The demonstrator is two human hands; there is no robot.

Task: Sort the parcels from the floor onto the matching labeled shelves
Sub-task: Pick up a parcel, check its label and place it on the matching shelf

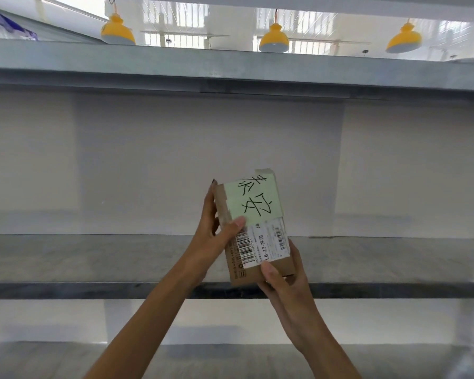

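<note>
A small brown cardboard parcel is held upright in front of the middle metal shelf. It carries a pale green note with black handwritten characters and a white barcode label below it. My left hand grips its left side, thumb on the front face. My right hand holds its lower right corner from beneath. The parcel hangs above the shelf's front edge, not resting on it.
Grey metal shelves run across the view: an upper one, the middle one, and a lower one. A white wall sits behind. Yellow pendant lamps hang beyond the top shelf. A blue-and-white bag lies at top left.
</note>
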